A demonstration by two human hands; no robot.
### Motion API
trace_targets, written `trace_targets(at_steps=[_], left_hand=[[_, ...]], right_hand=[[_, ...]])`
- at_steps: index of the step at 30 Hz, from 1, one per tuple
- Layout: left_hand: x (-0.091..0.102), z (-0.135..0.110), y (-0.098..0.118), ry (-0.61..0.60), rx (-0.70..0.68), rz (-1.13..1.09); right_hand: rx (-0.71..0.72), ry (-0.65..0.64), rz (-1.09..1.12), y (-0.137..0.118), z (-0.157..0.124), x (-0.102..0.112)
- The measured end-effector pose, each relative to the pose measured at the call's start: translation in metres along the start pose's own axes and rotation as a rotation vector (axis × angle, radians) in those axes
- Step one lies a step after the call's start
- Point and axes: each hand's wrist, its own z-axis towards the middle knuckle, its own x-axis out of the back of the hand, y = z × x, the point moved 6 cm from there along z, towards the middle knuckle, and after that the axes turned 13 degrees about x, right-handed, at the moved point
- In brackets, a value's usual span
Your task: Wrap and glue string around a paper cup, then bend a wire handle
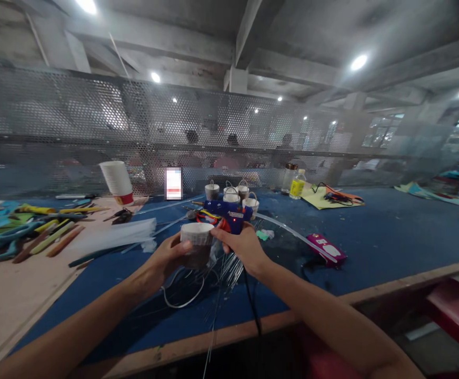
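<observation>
My left hand (pixel 168 258) is closed around a small paper cup (pixel 197 247), its rim facing up and its outside whitish above and brownish-grey below. In my right hand (pixel 245 246) is a blue glue gun (pixel 229 210) with a red light glowing on its side, pointing left just behind the cup. My right fingertips reach close to the cup's rim; whether they touch it I cannot tell. Behind the gun stand several small cups with wire handles (pixel 231 196). A loop of white cord (pixel 184 304) and a bundle of thin wires (pixel 233 268) lie below my hands.
A stack of paper cups (pixel 116 179), scissors (pixel 8 239), clay-coloured sticks (pixel 66 239) and clear glue sticks (pixel 115 237) lie left. A purple glue gun (pixel 326 249) lies right. A yellow-labelled bottle (pixel 298 184) stands behind, before a perforated metal screen (pixel 213 121). A black cable (pixel 252 302) hangs over the table edge.
</observation>
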Motion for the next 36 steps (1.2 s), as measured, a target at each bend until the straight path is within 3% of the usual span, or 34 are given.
trace_targets(at_steps=[5,16,23,30,36], left_hand=[[0.006,0.003,0.0,0.266,-0.025,0.112],[0.009,-0.005,0.013,0.454,-0.155,0.225],[0.015,-0.012,0.024,0.528,-0.203,0.379],[0.013,-0.017,0.032,0.523,-0.246,0.353],[0.018,-0.016,0.031,0.54,-0.281,0.384]], right_hand=[[0.002,-0.033,-0.066,0.003,-0.004,-0.004],[-0.028,-0.006,-0.161,0.003,-0.003,-0.002],[0.12,-0.026,-0.28,-0.018,-0.004,0.013],[0.272,-0.204,-0.405,-0.033,-0.015,-0.001],[0.353,-0.257,-0.519,-0.037,-0.015,0.0]])
